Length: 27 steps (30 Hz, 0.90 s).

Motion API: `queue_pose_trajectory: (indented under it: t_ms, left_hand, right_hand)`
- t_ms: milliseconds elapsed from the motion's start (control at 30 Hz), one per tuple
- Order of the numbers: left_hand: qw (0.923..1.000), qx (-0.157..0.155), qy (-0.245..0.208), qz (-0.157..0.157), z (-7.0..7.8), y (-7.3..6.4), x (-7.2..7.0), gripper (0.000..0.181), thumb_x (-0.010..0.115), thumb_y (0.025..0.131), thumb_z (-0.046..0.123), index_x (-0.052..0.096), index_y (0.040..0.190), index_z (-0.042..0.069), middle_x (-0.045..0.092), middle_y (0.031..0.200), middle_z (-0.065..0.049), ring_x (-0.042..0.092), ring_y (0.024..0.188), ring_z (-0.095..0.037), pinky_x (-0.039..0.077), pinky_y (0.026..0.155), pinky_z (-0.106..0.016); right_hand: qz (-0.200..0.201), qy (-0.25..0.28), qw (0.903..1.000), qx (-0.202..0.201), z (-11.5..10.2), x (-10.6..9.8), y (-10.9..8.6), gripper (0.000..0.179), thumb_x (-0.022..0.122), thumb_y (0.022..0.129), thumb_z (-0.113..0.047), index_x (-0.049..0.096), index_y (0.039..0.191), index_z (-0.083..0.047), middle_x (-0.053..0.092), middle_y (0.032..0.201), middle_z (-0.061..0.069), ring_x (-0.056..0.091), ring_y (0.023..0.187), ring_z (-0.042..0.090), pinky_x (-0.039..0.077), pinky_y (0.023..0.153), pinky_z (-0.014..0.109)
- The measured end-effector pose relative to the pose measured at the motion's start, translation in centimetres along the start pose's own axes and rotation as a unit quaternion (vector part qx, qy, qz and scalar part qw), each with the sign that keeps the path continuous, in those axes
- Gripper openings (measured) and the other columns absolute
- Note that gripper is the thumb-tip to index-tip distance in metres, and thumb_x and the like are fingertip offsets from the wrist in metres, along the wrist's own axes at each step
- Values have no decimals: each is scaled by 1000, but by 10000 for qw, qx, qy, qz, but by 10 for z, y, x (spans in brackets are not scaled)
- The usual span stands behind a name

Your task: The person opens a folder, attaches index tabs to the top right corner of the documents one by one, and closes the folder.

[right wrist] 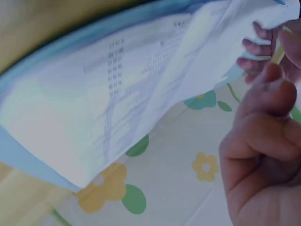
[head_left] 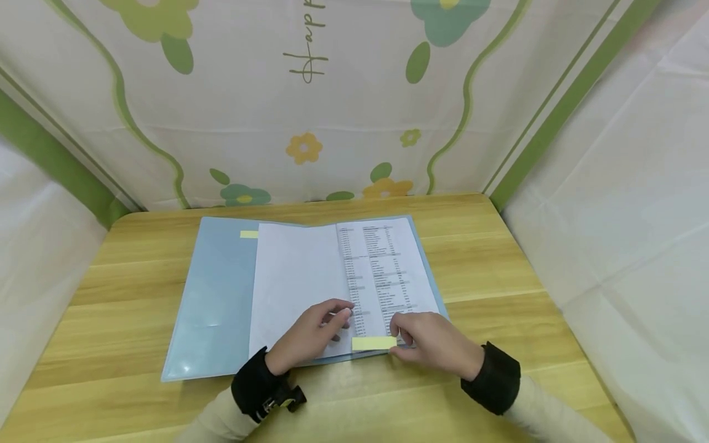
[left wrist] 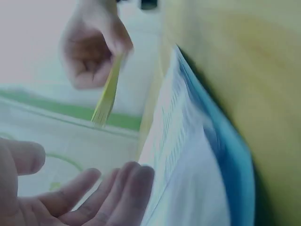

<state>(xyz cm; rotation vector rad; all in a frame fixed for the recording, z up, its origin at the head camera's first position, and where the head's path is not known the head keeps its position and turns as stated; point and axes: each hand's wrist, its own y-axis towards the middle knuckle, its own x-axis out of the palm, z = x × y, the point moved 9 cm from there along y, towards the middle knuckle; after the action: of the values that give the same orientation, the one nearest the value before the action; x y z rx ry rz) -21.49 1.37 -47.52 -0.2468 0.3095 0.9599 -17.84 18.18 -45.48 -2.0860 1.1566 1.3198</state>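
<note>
Above the wood-grain worktop, the right hand is pinching a yellow sticky-note pad, the spread left hand hovering, likely readying a delicate fingertip peel

- Showing wood grain across tabletop.
- Displaying printed flowers and sideways lettering on rear fabric wall.
- Flanking tabletop with white side fabric left and right.

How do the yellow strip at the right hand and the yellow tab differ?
The yellow strip is pinched in the air by the right hand; the yellow tab is unheld, at the blank page's left edge. The strip is over the printed page's near end; the tab is by the blank page's far end. The strip shows longer than the tab. Both are pale yellow.
</note>
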Motion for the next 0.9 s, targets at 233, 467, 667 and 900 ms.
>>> queue_pose_trajectory:
  t_ms: [233, 467, 667, 900]
  left_hand:
    - [9880, -577, -1373, -408, -12, 4, 6, 51, 50, 109, 34, 57, 136, -9, 66, 118, -20, 69, 98, -28, 61, 73, -35]
    - [9852, -696, -1511, -407, -18, 3, 7, 38, 64, 103, 29, 65, 125, -2, 71, 106, -24, 68, 93, -38, 59, 67, -33]
    - [9907, -511, -1256, -104, -19, 3, 5, 28, 65, 102, 23, 69, 111, -3, 72, 98, -23, 66, 83, -33, 57, 60, -29]
    - [9916, -361, -1224, 216, -17, 3, 3, 21, 63, 103, 20, 69, 102, -1, 73, 94, -23, 62, 79, -34, 53, 55, -25]
  right_hand:
    - [614, -451, 9969, -208, -5, -19, 9, 26, 85, 85, -24, 64, 94, -13, 43, 68, -9, 39, 58, 1, 33, 51, 18]
    - [839, -749, 9935, -196, -7, -22, 16, 27, 84, 86, -26, 66, 99, -11, 52, 70, -6, 42, 60, 2, 36, 53, 18]
    - [876, -836, 9926, -128, -9, -22, 19, 27, 85, 85, -27, 67, 98, -11, 54, 72, -8, 44, 61, 3, 38, 55, 19]
    - [1024, -344, 9941, -61, -4, -22, 18, 36, 87, 83, -34, 64, 104, -14, 61, 85, -3, 44, 64, 2, 40, 55, 19]
